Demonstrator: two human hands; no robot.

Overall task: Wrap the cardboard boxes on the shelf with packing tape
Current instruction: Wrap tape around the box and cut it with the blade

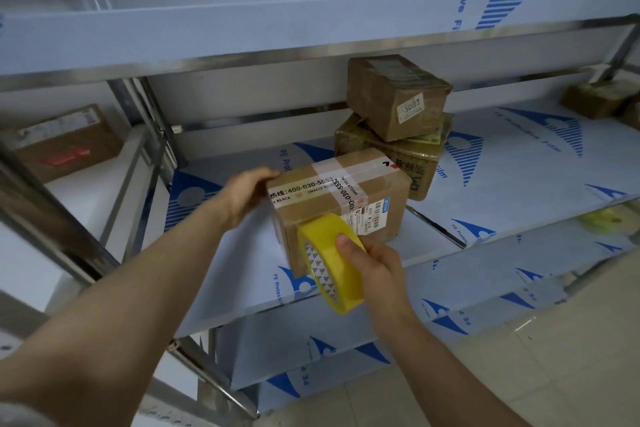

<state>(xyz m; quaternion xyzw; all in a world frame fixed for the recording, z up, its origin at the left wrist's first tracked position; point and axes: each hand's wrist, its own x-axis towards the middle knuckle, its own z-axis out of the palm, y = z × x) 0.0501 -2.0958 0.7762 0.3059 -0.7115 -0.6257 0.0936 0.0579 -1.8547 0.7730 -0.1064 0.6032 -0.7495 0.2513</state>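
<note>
Left hand (247, 196): curled round left end of taped brown cardboard box (332, 204).
Right hand (381, 263): grips yellow packing-tape roll (341, 279), touching box front.
Beyond hands: two stacked brown cardboard boxes (394, 104).
Writing: "400-030-5552" on held box; "3003" on top one.

Steel shelving (512, 180) under blue-printed protective film stands on pale floor tiles (554, 357).

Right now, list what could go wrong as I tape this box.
The box sits near the shelf edge, steadied only by the left hand; pulling the tape roll in the right hand could drag it off. Turning it may knock the tilted top box stacked just behind.
</note>
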